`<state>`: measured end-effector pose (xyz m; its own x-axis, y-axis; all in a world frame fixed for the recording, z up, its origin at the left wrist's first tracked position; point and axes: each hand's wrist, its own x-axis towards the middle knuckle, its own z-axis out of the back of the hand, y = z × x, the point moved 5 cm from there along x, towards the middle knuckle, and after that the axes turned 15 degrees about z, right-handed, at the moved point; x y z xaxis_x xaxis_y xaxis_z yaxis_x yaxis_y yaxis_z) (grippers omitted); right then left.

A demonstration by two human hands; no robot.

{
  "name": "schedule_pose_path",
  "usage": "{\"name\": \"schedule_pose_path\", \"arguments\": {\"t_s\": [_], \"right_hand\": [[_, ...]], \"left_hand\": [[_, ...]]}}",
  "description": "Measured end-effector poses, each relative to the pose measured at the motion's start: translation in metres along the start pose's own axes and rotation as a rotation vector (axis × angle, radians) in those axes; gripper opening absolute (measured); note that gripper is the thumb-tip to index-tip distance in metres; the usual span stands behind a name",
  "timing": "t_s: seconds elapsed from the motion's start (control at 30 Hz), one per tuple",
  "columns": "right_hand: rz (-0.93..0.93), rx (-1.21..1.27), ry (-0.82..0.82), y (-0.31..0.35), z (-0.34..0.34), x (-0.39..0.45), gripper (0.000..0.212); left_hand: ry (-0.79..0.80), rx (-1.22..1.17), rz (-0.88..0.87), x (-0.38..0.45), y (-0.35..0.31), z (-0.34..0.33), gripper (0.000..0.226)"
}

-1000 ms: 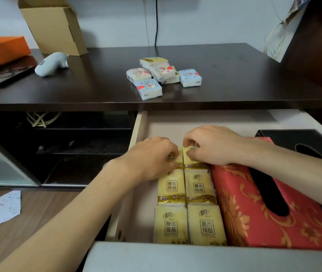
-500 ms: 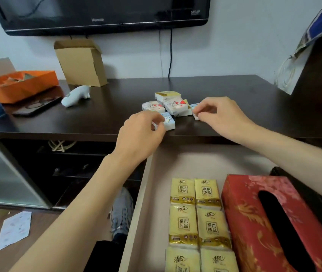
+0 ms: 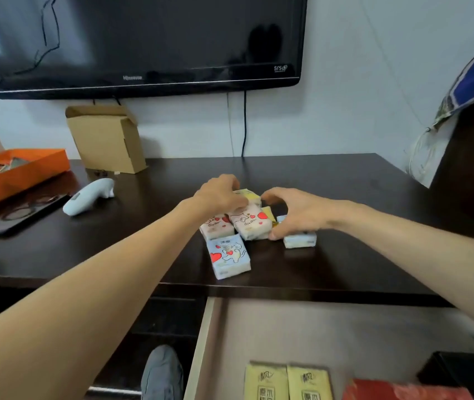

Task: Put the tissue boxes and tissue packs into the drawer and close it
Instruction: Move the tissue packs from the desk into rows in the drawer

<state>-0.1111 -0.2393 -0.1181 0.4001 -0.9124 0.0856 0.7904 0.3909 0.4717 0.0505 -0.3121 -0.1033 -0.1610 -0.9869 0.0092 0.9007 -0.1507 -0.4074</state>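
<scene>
Several small tissue packs lie in a cluster on the dark cabinet top [image 3: 345,255]: two pink packs [image 3: 251,223], a blue pack [image 3: 228,256] in front, another blue pack [image 3: 299,240] on the right and a yellow pack [image 3: 249,194] at the back. My left hand [image 3: 219,194] grips the yellow pack from above. My right hand [image 3: 296,212] arches over the cluster's right side with its fingers apart and its thumb against a pink pack. Below, the open drawer [image 3: 331,327] holds yellow tissue packs [image 3: 287,382], a red tissue box [image 3: 403,391] and a black box [image 3: 461,373].
On the cabinet's left stand a cardboard box [image 3: 108,140], an orange tray [image 3: 13,174], a pale blue handheld device [image 3: 88,196] and a dark phone [image 3: 22,212]. A television [image 3: 143,41] hangs on the wall. A shoe [image 3: 162,373] shows left of the drawer. A bag [image 3: 432,151] hangs right.
Both hands left the yellow packs in the drawer and rose to the cabinet top, closing in on the cluster of small packs. The view tilted up.
</scene>
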Motion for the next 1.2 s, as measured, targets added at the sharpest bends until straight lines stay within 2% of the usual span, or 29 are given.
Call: {"name": "schedule_pose_path", "arguments": {"t_s": [0.1, 0.17, 0.3, 0.37, 0.47, 0.57, 0.7, 0.83, 0.97, 1.2], "right_hand": [[0.045, -0.011, -0.004, 0.0, 0.0, 0.002, 0.085], [0.072, -0.114, -0.05, 0.004, 0.007, 0.0, 0.083], [0.155, -0.488, -0.205, 0.022, 0.036, -0.014, 0.08], [0.162, -0.576, -0.262, 0.029, 0.049, -0.028, 0.082], [0.104, -0.555, -0.33, 0.035, 0.06, -0.058, 0.087], [0.024, -0.417, -0.371, 0.041, 0.06, -0.094, 0.093], [-0.007, -0.252, -0.377, 0.056, 0.034, -0.149, 0.09], [0.054, -0.138, -0.297, 0.077, -0.014, -0.193, 0.072], [0.074, -0.114, -0.184, 0.088, -0.062, -0.216, 0.061], [-0.057, -0.148, 0.031, 0.078, -0.102, -0.208, 0.064]], "left_hand": [[-0.02, -0.041, -0.011, 0.004, -0.003, -0.003, 0.047], [-0.132, -0.045, -0.031, -0.001, -0.004, 0.004, 0.05], [-0.419, -0.059, -0.06, -0.027, -0.011, 0.036, 0.059], [-0.475, -0.089, -0.092, -0.047, -0.015, 0.047, 0.063], [-0.439, -0.159, -0.101, -0.081, -0.019, 0.053, 0.071], [-0.373, -0.216, -0.093, -0.122, -0.019, 0.048, 0.073], [-0.246, -0.254, -0.063, -0.186, -0.012, 0.028, 0.081], [-0.086, -0.205, -0.031, -0.232, 0.007, -0.012, 0.074], [0.006, -0.058, -0.032, -0.25, 0.026, -0.052, 0.065], [0.034, 0.165, -0.061, -0.247, 0.035, -0.094, 0.059]]}}
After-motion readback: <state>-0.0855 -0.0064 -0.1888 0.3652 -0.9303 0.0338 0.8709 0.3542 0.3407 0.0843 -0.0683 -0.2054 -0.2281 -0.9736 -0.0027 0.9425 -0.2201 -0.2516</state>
